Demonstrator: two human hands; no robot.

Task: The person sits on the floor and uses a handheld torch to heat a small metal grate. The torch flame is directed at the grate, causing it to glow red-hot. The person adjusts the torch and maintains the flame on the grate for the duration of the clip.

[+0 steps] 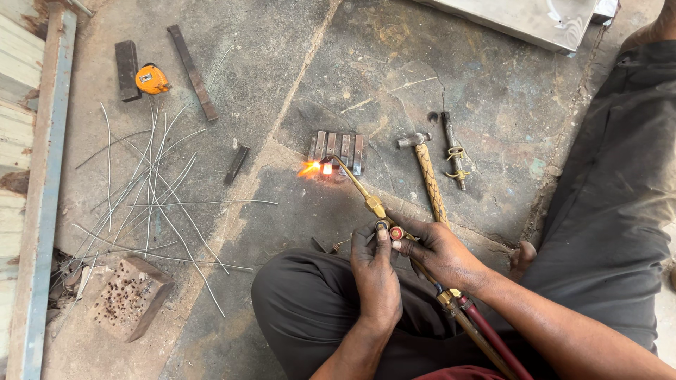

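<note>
On concrete, both hands [408, 257] grip, seemingly, a lit torch [366, 197].

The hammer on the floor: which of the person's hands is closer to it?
Right. The right hand grips the torch at the hammer handle's near end; the left hand sits farther left, at the torch valves.

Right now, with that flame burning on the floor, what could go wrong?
The torch is lit, its flame playing on the row of metal bars close to the person's knee, so a slip might burn cloth or skin. Both hands, left hand and right hand, work the valves, so the flame could flare. The hoses cross the lap, near heat.
</note>
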